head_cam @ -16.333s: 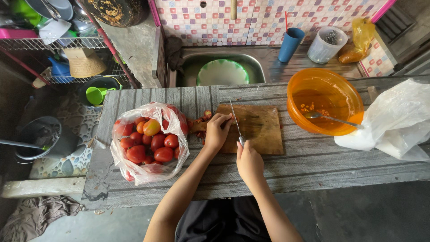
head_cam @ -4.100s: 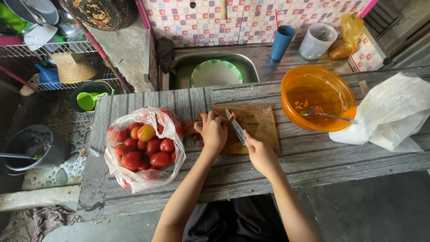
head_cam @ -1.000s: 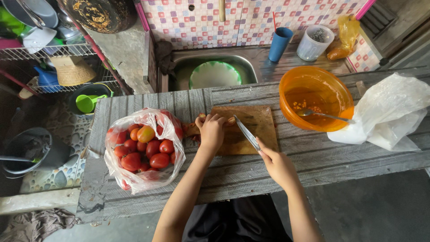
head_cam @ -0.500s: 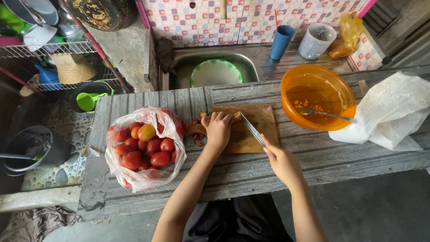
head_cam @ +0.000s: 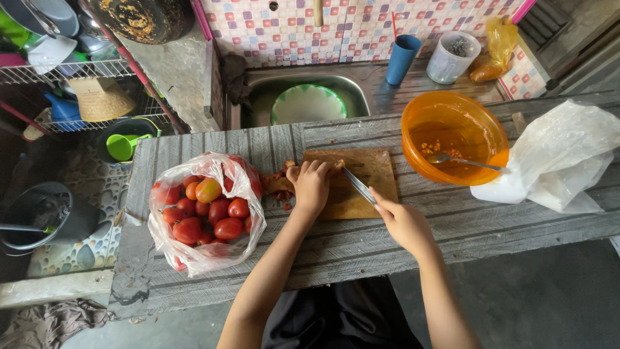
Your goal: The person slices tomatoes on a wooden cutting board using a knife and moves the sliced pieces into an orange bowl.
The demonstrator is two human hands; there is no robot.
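- Since the frame half a second back, the right hand [head_cam: 403, 223] has slid a little toward the near edge of the wooden table [head_cam: 452, 226], and the knife [head_cam: 359, 186] lies flatter, its tip now close to the fingers of the left hand [head_cam: 312, 185]; the bag, bowl and board have not shifted.
- The wooden table runs across the view, grey planks, with a sink [head_cam: 258, 97] behind its far edge.
- A white plastic bag [head_cam: 558, 158] lies crumpled at the table's right end.
- A clear plastic bag of tomatoes [head_cam: 206, 210], red with a few orange ones, sits open toward the left end, near the front edge.
- An orange bowl [head_cam: 455, 136] stands at the far edge, right of centre, with a spoon [head_cam: 462, 160] resting inside, its handle over the rim toward the white bag.
- The wooden cutting board [head_cam: 365, 184] lies mid-table, between the tomato bag and the bowl.
- The left hand rests on the board's left part, fingers curled down over something on it; what lies under them is hidden.
- The right hand is clenched around the knife handle just off the board's near right corner.
- The knife blade slants across the board toward the left hand.
- Red scraps [head_cam: 279, 187] lie just off the board's left edge.
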